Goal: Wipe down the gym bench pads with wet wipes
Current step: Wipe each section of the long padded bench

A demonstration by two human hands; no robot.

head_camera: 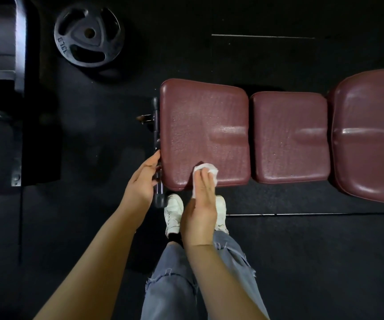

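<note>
The left hand (143, 179) lay loosely open, fingertips touching the end pad (203, 135) at its edge. Just beside it, the right hand (201, 206) pressed the wet wipe (206, 168) flat under straight fingers. Wiping looked underway; next probably came strokes away, then the middle pad (290, 137).

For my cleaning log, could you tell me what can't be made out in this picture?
- Head view: the third pad is cut off by the right edge.
- The wet wipe lies mostly under the right hand.
- The bench frame beneath the pads is hidden.
- Left hand: fingertips hidden behind the pad's edge.
</note>
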